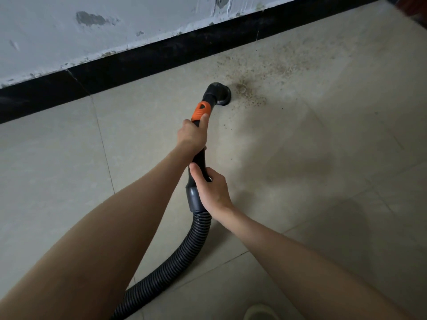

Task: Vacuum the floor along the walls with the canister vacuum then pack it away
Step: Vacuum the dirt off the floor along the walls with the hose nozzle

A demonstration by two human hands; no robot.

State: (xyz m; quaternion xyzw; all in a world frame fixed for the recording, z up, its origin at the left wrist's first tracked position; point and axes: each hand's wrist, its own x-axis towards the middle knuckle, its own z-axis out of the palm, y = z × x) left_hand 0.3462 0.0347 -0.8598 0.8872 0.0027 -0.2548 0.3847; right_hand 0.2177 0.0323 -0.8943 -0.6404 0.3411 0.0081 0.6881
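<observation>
A black vacuum wand (200, 159) with an orange collar (201, 110) ends in a small round black nozzle (220, 94) resting on the beige tiled floor (300, 169). My left hand (193, 135) grips the wand just below the orange collar. Lower down, my right hand (211, 188) holds the wand at its grey cuff, where the black ribbed hose (184, 257) begins and curves toward the bottom left. A patch of sandy dirt (258, 75) lies right of the nozzle, near the wall. The canister is out of view.
A black skirting board (138, 58) runs diagonally under a chipped pale wall (92, 31). A light shoe tip (258, 311) shows at the bottom edge. Tile joints cross the floor.
</observation>
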